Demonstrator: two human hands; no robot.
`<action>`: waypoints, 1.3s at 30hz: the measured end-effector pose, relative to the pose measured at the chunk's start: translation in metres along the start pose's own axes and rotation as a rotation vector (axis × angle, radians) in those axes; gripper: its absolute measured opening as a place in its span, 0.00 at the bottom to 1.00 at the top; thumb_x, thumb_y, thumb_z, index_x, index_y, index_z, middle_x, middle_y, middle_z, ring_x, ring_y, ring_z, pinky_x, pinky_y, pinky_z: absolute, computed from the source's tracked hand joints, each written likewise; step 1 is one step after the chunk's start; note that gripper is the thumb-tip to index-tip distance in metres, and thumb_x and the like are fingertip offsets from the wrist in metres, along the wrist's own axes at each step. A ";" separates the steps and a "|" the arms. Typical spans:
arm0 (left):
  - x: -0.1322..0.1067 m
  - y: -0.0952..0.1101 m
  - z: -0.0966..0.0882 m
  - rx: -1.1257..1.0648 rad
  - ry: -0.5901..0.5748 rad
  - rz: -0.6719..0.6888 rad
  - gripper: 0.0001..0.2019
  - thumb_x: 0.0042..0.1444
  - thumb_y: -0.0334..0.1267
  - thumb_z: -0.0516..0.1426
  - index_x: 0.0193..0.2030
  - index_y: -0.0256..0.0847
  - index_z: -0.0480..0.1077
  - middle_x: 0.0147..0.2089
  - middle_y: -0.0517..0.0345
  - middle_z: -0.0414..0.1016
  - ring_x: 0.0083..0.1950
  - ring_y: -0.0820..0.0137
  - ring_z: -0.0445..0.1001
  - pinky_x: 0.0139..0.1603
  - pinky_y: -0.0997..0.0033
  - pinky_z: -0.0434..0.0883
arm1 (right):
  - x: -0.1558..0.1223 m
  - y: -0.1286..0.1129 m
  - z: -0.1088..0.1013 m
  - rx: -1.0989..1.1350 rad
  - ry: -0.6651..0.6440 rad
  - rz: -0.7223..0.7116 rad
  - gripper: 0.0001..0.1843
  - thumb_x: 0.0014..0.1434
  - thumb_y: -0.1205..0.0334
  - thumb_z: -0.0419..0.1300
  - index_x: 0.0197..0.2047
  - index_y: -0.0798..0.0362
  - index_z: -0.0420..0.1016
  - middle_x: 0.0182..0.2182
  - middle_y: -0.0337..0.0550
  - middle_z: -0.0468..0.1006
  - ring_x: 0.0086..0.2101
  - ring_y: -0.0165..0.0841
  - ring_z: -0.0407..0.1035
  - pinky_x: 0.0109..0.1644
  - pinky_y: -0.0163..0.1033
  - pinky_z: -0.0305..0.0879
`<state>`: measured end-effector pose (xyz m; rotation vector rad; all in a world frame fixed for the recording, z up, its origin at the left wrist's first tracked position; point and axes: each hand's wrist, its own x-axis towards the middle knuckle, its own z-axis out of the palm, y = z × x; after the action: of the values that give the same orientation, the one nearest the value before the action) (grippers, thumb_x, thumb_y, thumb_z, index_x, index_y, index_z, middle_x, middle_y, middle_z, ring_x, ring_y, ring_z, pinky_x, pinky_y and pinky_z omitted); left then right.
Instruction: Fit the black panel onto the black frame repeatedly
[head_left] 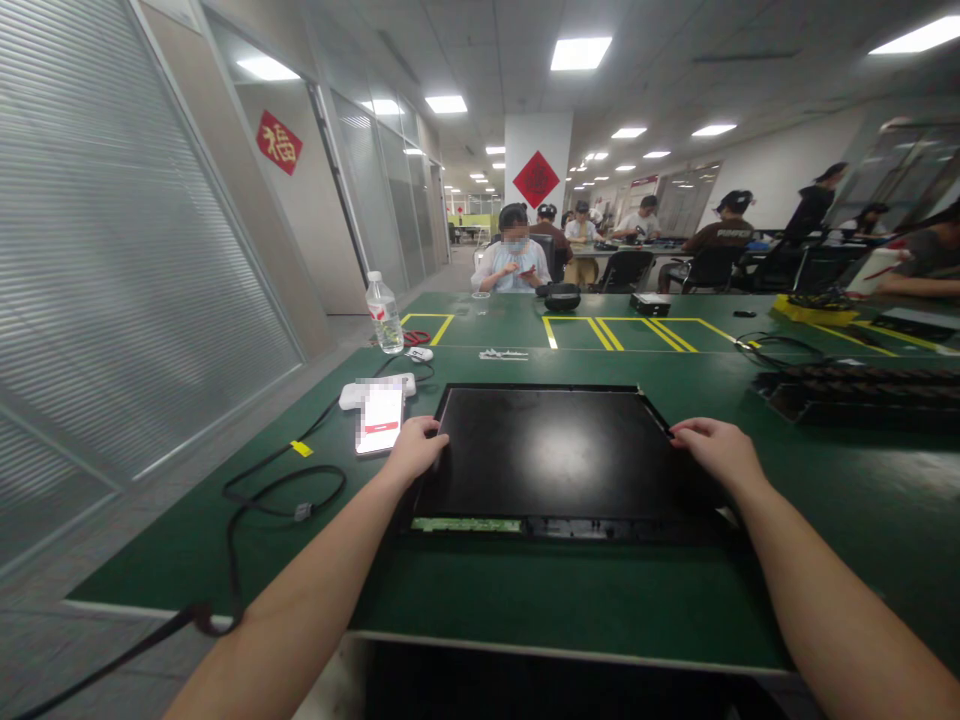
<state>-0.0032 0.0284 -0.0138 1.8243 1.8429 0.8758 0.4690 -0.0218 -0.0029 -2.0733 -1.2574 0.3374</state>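
Thumb and fingers of the left hand (414,447) pinch the left edge of a black panel (517,450); the right hand (716,450) pinches its right edge. It lies over the near part of the green desk (562,600). Work looks part-done: the circuit strip (466,525) along the near edge is exposed, the panel not yet released; what remains cannot be told. Left of it lies a lit phone (381,415).

Hands (414,448) hold a dark panel (544,455), seemingly a screen, by its sides.
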 end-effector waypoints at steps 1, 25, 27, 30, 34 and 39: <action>-0.002 0.002 -0.001 -0.014 -0.005 -0.007 0.14 0.54 0.32 0.61 0.47 0.34 0.82 0.55 0.42 0.81 0.57 0.53 0.78 0.60 0.59 0.71 | -0.001 -0.001 0.000 -0.009 0.004 -0.005 0.14 0.50 0.53 0.58 0.32 0.46 0.83 0.28 0.43 0.84 0.39 0.45 0.77 0.42 0.45 0.66; -0.018 0.020 -0.020 0.536 -0.140 -0.003 0.12 0.65 0.31 0.52 0.46 0.34 0.77 0.50 0.33 0.81 0.54 0.49 0.80 0.49 0.61 0.72 | 0.005 0.012 0.004 -0.022 0.010 -0.032 0.14 0.51 0.53 0.56 0.33 0.46 0.83 0.31 0.44 0.85 0.39 0.44 0.78 0.40 0.44 0.67; -0.019 0.020 -0.019 0.542 -0.135 -0.007 0.12 0.66 0.31 0.52 0.46 0.33 0.77 0.52 0.33 0.80 0.54 0.50 0.80 0.49 0.61 0.71 | 0.006 0.013 0.005 -0.016 0.012 -0.032 0.14 0.51 0.53 0.57 0.33 0.46 0.83 0.31 0.44 0.85 0.39 0.44 0.78 0.40 0.44 0.67; -0.019 0.019 -0.019 0.527 -0.111 -0.014 0.11 0.65 0.31 0.53 0.45 0.35 0.76 0.52 0.35 0.80 0.53 0.51 0.80 0.48 0.62 0.71 | 0.007 0.014 0.007 -0.022 0.012 -0.039 0.13 0.51 0.53 0.57 0.32 0.46 0.83 0.30 0.43 0.85 0.39 0.45 0.78 0.39 0.44 0.67; -0.015 0.016 -0.022 0.410 -0.040 -0.032 0.10 0.62 0.30 0.54 0.44 0.36 0.76 0.45 0.42 0.81 0.48 0.54 0.80 0.45 0.63 0.70 | 0.008 0.015 0.007 -0.037 0.015 -0.046 0.13 0.50 0.53 0.57 0.31 0.45 0.83 0.30 0.42 0.85 0.38 0.45 0.78 0.39 0.44 0.67; -0.009 0.010 -0.020 -0.047 0.042 -0.075 0.11 0.59 0.27 0.56 0.43 0.40 0.77 0.37 0.56 0.79 0.37 0.65 0.78 0.39 0.69 0.71 | 0.008 0.016 0.007 -0.013 0.028 -0.050 0.14 0.50 0.52 0.56 0.31 0.45 0.83 0.30 0.43 0.85 0.38 0.45 0.78 0.38 0.44 0.68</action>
<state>-0.0087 0.0160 0.0066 1.7100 1.8870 0.9292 0.4801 -0.0170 -0.0183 -2.0473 -1.2957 0.2777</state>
